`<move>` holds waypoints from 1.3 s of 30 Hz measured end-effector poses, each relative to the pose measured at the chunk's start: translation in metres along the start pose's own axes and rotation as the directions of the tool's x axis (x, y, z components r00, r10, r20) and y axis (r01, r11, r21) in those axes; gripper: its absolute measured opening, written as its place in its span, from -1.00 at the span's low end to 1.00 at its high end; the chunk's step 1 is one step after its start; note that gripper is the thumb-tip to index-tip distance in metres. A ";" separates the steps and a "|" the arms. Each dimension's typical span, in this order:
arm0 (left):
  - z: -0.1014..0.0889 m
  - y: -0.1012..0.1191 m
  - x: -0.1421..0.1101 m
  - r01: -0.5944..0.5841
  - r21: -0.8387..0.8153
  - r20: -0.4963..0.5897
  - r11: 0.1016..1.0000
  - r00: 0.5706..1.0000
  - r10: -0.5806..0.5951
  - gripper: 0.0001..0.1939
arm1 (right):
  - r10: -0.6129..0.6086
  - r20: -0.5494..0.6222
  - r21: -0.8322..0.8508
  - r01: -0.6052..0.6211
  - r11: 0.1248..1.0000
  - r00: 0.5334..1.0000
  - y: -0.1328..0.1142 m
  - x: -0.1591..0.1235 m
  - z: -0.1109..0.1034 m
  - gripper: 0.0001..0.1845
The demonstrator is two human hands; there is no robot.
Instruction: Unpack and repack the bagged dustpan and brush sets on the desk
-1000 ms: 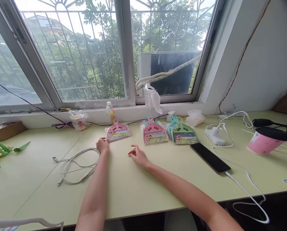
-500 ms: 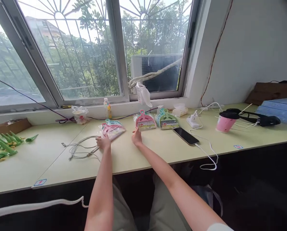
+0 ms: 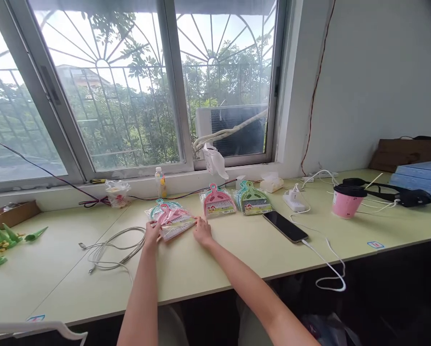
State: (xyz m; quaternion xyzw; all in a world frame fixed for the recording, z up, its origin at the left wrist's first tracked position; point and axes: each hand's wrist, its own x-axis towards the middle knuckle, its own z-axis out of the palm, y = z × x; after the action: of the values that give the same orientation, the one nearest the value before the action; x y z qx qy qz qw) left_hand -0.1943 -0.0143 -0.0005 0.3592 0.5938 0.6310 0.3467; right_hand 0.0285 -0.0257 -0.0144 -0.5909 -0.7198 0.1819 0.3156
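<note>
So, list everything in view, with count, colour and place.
Front dustpan pack: one, pink, left of centre
Rear pack: one, turquoise, behind it
Middle pack: one, pink, centre
Green pack: one, green, right of centre
Other packs: count unclear, turquoise, behind green pack
Phone: one, black, right
Charger block: one, white, behind phone
Cup: one, pink, right
Strapped device: one, black, right of cup
Boxes: count unclear, blue, far right
Bottle: one, clear and yellow, rear
Plastic bag: one, clear, left of bottle
Packets: several, white, rear
Coiled cable: one, grey, left
Cone pieces: several, green, far left
Table: one, pale green, beneath
Window: one, grey, behind
Left grip: one, bare, at front dustpan pack's left edge
Right grip: one, bare, at its right corner
</note>
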 end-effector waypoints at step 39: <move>0.027 0.006 -0.037 0.260 -0.497 0.365 0.828 0.928 -0.072 -0.65 | 0.111 0.118 0.808 -0.161 0.567 0.987 0.002 0.003 -0.001 -0.73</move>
State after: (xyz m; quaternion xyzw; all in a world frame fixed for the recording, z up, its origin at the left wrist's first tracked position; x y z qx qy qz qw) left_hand -0.1520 -0.0334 0.0053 0.2947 0.3557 0.6692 0.5820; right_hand 0.0300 -0.0228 -0.0140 -0.4284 -0.5164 0.5315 0.5170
